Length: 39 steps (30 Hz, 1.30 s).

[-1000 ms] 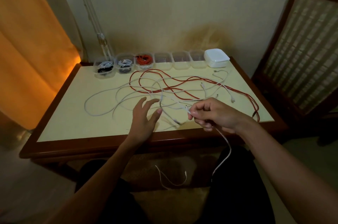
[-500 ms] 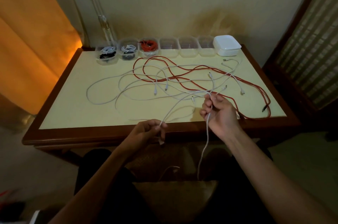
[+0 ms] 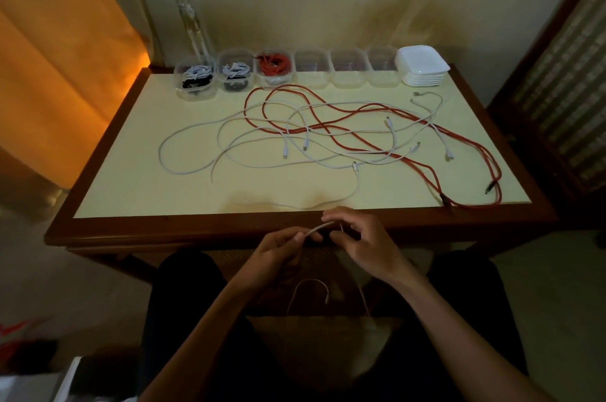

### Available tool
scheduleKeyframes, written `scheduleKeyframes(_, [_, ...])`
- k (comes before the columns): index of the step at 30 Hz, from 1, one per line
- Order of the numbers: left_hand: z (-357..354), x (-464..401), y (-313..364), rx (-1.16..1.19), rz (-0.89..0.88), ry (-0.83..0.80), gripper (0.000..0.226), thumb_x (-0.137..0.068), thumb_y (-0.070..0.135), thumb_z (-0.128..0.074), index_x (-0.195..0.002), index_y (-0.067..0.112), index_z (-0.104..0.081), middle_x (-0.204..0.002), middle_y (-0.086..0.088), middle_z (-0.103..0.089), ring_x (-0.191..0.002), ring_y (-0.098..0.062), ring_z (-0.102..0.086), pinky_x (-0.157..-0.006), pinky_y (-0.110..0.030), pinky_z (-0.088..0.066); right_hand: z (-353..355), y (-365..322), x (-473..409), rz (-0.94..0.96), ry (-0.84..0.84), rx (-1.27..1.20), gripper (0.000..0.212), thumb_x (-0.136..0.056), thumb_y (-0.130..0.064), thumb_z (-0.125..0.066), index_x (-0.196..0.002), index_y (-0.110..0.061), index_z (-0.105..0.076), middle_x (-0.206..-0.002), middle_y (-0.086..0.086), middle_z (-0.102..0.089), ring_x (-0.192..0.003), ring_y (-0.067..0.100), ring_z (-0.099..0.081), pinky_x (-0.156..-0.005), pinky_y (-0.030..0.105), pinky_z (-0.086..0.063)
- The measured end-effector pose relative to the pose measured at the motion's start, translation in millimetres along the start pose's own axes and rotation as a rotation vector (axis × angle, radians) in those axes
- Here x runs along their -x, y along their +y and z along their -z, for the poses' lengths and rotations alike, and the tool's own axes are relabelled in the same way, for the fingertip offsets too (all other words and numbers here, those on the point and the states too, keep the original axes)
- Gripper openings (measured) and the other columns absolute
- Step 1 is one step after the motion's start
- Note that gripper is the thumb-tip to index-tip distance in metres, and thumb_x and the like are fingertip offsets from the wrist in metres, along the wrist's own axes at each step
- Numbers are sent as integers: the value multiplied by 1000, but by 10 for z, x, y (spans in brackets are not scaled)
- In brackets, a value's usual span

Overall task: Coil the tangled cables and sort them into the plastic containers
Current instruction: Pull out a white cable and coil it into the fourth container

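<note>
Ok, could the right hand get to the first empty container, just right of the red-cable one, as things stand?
Probably not straight away. The right hand and left hand both pinch a white cable off the table's near edge, and the empty container sits at the far edge, beyond the tangle.

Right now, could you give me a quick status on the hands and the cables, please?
Left hand and right hand both pinch one white cable off the table edge. Red cable tangled with white ones. Three containers empty.
</note>
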<state>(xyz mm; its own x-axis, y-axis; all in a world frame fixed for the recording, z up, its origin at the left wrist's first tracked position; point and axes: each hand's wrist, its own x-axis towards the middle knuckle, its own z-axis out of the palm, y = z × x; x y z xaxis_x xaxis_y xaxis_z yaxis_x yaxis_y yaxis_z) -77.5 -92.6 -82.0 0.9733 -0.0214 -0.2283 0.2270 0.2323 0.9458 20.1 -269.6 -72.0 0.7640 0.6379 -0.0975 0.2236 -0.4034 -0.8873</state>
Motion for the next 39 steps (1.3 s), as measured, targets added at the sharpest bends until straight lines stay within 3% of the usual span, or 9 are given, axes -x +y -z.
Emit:
scheduleKeyframes(8, [-191,118,-78,276,63,-217,24,-95,13,-46,-111,1,-59,-63,-3,-51,-61,-18,-54,-66,-26,-46,-152,69,170,-9,292,-336,24,-92,-3,-63,-94,-25,-74,-79,7,-74,-70,12,-68,-66,25,-53])
scheduleKeyframes(12, [-224,84,-55,413,14,-287,31,-90,10,-52,-117,-5,-54,-89,-18,-67,-87,-30,-66,-87,-42,-52,-318,5,208,-82,256,-413,24,-93,-11,-62,-90,-30,-74,-81,0,-76,-74,12,-69,-63,24,-52])
scheduleKeyframes(16, [-214,-11,-71,526,-31,-67,35,-80,21,-77,-101,-2,-61,-87,-18,-63,-82,-33,-61,-77,-43,-52,-450,52,256,-131,139,-316,17,-98,-23,-57,-101,-29,-74,-73,-1,-72,-61,16,-63,-55,31,-49])
scheduleKeyframes(19, [-181,-47,-19,666,-88,203,13,-86,12,-63,-95,2,-61,-87,-11,-67,-93,-27,-67,-76,-33,-58,-552,199,328,-168,-46,63,23,-103,-26,-47,-98,-23,-69,-76,1,-67,-64,15,-62,-64,42,-53])
scheduleKeyframes(22, [-46,-66,-33,572,-150,427,16,-93,1,-46,-95,-1,-62,-93,-14,-72,-97,-24,-69,-84,-30,-58,-603,202,471,-162,-216,149,20,-102,-23,-49,-111,-21,-66,-86,-4,-68,-70,3,-61,-65,21,-48])
scheduleKeyframes(26, [61,22,-170,296,-122,569,16,-95,-1,-47,-93,-1,-63,-94,-16,-72,-92,-23,-69,-82,-37,-55,-495,38,529,-91,-126,127,19,-99,-18,-55,-111,-19,-69,-85,-11,-67,-79,5,-65,-67,13,-47])
scheduleKeyframes(30, [-30,166,-222,-1,-69,468,20,-94,-1,-51,-84,0,-69,-88,-6,-73,-91,-25,-71,-76,-38,-57,-360,-165,489,29,107,86,16,-96,-15,-60,-104,-16,-73,-89,-13,-68,-85,1,-65,-70,13,-50])
scheduleKeyframes(34, [-197,166,-235,-219,-83,301,23,-94,1,-55,-78,3,-72,-73,-8,-69,-64,-21,-63,-61,-28,-51,-367,-248,416,150,195,119,14,-92,-13,-67,-102,-15,-75,-96,-7,-72,-92,2,-64,-78,12,-51])
scheduleKeyframes(39, [-278,157,-165,-91,12,137,28,-99,5,-47,-76,1,-64,-66,-10,-58,-63,-19,-55,-64,-29,-46,-245,-219,313,177,395,145,17,-77,-11,-82,-92,-12,-76,-88,-5,-71,-85,3,-64,-73,12,-50])
